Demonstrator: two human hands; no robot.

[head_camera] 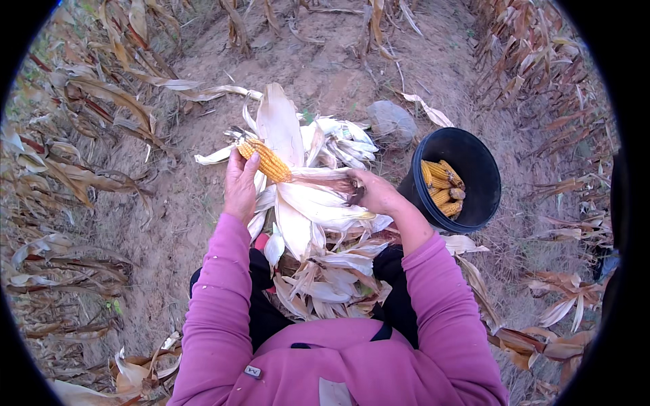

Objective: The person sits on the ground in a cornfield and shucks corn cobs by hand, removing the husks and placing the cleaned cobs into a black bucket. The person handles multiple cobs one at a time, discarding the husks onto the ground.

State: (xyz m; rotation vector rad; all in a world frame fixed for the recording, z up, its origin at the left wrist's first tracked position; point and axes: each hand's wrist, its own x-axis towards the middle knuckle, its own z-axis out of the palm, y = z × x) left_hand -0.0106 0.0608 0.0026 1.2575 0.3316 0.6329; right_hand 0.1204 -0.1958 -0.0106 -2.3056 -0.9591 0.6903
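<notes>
My left hand grips a yellow ear of corn near its upper left end, thumb on the kernels. Pale dry husks are peeled back and fan out from the ear's lower right end. The fingers of my right hand close on a husk strip with brownish silk, right of the ear. A black plastic bucket stands just right of my right hand, holding several husked ears of corn. Loose corn husks lie heaped between my legs.
Another pile of pale husks lies beyond the ear, beside a grey stone. Dry corn stalks and leaves line the left side; more stand at the right. Cut stalk stubs rise from the bare soil ahead.
</notes>
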